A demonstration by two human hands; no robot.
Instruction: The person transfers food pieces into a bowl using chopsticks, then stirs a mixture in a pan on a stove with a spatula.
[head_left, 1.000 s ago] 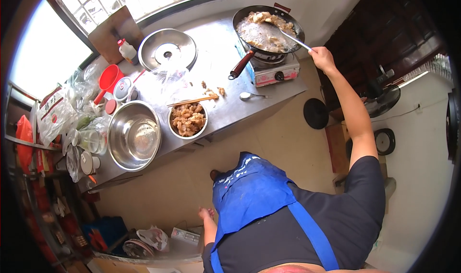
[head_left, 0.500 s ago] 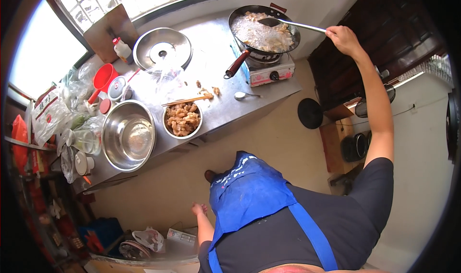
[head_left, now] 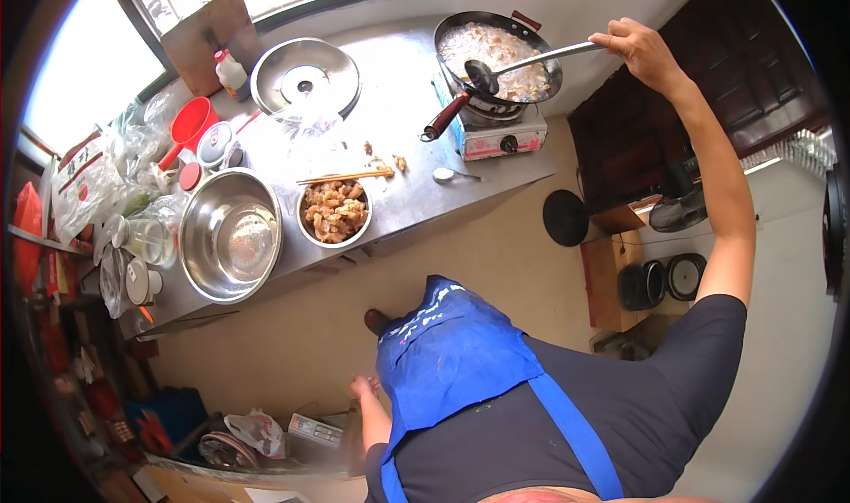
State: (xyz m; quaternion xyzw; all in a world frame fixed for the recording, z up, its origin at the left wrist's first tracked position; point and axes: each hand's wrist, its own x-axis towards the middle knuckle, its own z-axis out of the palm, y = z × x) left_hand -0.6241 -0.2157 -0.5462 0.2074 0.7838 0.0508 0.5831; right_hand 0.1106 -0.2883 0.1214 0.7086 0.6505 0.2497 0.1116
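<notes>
My right hand (head_left: 639, 53) is closed around the metal handle of a long spatula (head_left: 551, 54), arm stretched out over the stove. Its dark head (head_left: 481, 78) is tilted at the near-left rim of a black wok (head_left: 447, 34). Pale pieces of food (head_left: 522, 76) bubble in liquid inside the wok. Underneath is a portable gas stove (head_left: 505, 142) with a black knob. Down at my side, my left hand (head_left: 364, 386) hangs empty with its fingers loosely apart, touching nothing on the counter.
On the steel counter (head_left: 416, 189) are a bowl of raw-looking pieces (head_left: 335, 212), chopsticks (head_left: 347, 176) across it, a spoon (head_left: 445, 174), a steel basin (head_left: 202, 237) and a steel lid (head_left: 332, 61). Plastic bags crowd the left. The wok's handle (head_left: 445, 117) juts toward me.
The spatula's head has moved from the middle of the wok to its near-left rim and tipped. My right hand has risen slightly. My left hand still hangs at my side.
</notes>
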